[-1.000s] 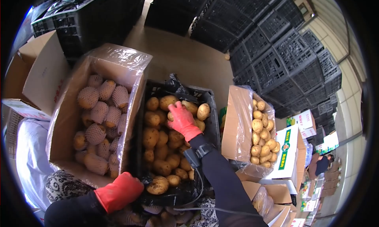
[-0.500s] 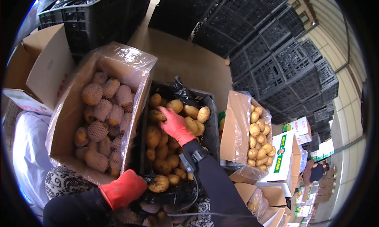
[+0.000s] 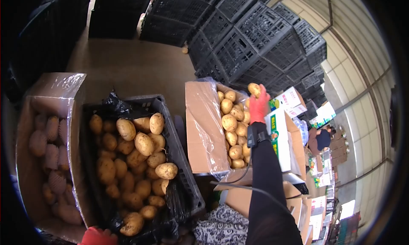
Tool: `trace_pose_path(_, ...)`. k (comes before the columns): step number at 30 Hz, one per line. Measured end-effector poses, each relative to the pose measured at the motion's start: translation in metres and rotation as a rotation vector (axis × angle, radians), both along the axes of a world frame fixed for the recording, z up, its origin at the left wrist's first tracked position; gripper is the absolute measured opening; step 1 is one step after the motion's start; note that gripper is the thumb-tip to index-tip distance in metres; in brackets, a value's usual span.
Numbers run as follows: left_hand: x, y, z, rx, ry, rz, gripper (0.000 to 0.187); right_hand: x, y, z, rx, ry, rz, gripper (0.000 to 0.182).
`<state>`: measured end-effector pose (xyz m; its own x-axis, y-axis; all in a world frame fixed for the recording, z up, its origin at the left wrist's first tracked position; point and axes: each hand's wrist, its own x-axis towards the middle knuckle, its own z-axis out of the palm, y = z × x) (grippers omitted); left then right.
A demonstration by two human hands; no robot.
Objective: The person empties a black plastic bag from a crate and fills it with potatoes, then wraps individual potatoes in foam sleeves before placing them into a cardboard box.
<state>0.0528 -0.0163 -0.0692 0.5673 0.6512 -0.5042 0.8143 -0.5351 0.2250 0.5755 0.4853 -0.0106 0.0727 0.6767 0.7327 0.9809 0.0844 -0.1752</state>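
Note:
My right hand point(image 3: 258, 105), in a red glove, grips a potato point(image 3: 254, 89) above the far right edge of a plastic-lined carton of potatoes point(image 3: 206, 127). Loose potatoes point(image 3: 230, 122) are heaped inside that carton. At the bottom edge of the view, my left hand point(image 3: 99, 236), also red-gloved, is partly cut off beside the near ends of the net-wrapped carton and the crate. Its visible fingers look curled; what they hold, if anything, is hidden. Between the two cartons stands a black plastic crate point(image 3: 181, 153), lined with black film and holding many potatoes point(image 3: 144, 144).
A carton point(image 3: 79, 159) of net-wrapped produce point(image 3: 52, 156) stands at left. Black crates point(image 3: 238, 53) are stacked high at the back. White and brown boxes point(image 3: 279, 136) crowd the right side, where a person point(image 3: 321, 139) is farther off. One potato point(image 3: 185, 50) lies on the floor.
My right hand has moved from the black crate to above the right carton, now with a potato in it. The view has swung right, leaving my left hand low at the edge.

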Motion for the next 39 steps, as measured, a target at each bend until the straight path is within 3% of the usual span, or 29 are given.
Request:
trace_pose_path(3,0.0,0.002,-0.015,0.056,-0.065,0.138,0.009,0.033,0.022,-0.013,-0.349,-0.292,-0.165,0.063)
trace_pose_path(4,0.0,0.006,-0.018,0.035,-0.067,0.132,0.009,0.034,0.03,-0.022,-0.601,-0.242,-0.177,0.061)
trace_pose_path(7,-0.003,0.014,-0.017,-0.154,0.009,0.046,0.016,0.081,0.078,-0.103,-0.482,-0.473,0.105,0.061)
trace_pose_path(9,-0.001,0.027,0.003,-0.179,-0.073,0.114,0.017,0.072,0.077,-0.089,-0.625,-0.171,0.149,0.058)
trace_pose_path(11,-0.009,0.017,-0.007,-0.156,-0.117,0.19,0.019,0.052,0.065,-0.069,-0.523,-0.078,0.156,0.05)
trace_pose_path(14,-0.001,0.036,0.019,0.02,-0.065,0.336,0.018,-0.1,-0.032,-0.027,-0.356,0.331,0.567,0.041)
trace_pose_path(15,-0.002,0.04,0.024,0.059,-0.097,0.359,0.018,-0.146,-0.063,-0.031,-0.34,0.203,0.729,0.036)
trace_pose_path(16,-0.004,0.045,0.025,0.102,-0.128,0.378,0.018,-0.201,-0.098,-0.032,-0.705,0.523,0.966,0.034)
trace_pose_path(17,-0.004,0.047,0.027,0.148,-0.158,0.398,0.019,-0.249,-0.14,-0.025,-0.863,0.38,1.074,0.033)
trace_pose_path(18,-0.004,0.048,0.029,0.193,-0.218,0.414,0.018,-0.282,-0.153,-0.065,-0.784,0.265,1.264,0.034)
trace_pose_path(20,-0.004,0.043,0.024,0.136,-0.191,0.375,0.021,-0.35,-0.177,-0.116,-0.668,-0.018,1.4,0.04)
trace_pose_path(21,-0.004,0.04,0.022,0.105,-0.178,0.359,0.023,-0.376,-0.179,-0.162,-0.53,-0.279,1.378,0.044)
trace_pose_path(22,-0.002,0.037,0.02,0.061,-0.139,0.341,0.028,-0.396,-0.187,-0.163,-0.652,-0.592,1.246,0.051)
trace_pose_path(23,-0.001,0.035,0.02,0.082,-0.17,0.331,0.025,-0.41,-0.182,-0.198,-0.614,-0.604,1.222,0.053)
trace_pose_path(25,0.0,0.033,0.022,0.123,-0.238,0.307,0.019,-0.424,-0.17,-0.173,-0.821,-0.72,1.24,0.053)
trace_pose_path(28,0.002,0.027,0.025,0.107,-0.213,0.276,0.025,-0.428,-0.182,-0.183,-0.858,0.122,1.037,0.06)
trace_pose_path(31,0.007,0.019,0.023,0.126,-0.266,0.265,0.027,-0.452,-0.176,-0.169,-0.944,0.326,0.683,0.065)
trace_pose_path(33,0.007,0.015,0.02,0.154,-0.283,0.23,0.026,-0.473,-0.167,-0.183,-1.072,0.227,0.777,0.068)
trace_pose_path(34,0.004,0.015,0.018,0.163,-0.309,0.235,0.025,-0.487,-0.161,-0.191,-1.1,0.198,0.694,0.066)
trace_pose_path(37,0.002,0.016,0.02,0.186,-0.366,0.293,0.023,-0.473,-0.158,-0.202,-1.053,0.39,0.897,0.067)
trace_pose_path(39,-0.006,0.036,0.033,0.212,-0.354,0.357,0.021,-0.449,-0.156,-0.197,-1.214,0.708,1.105,0.067)
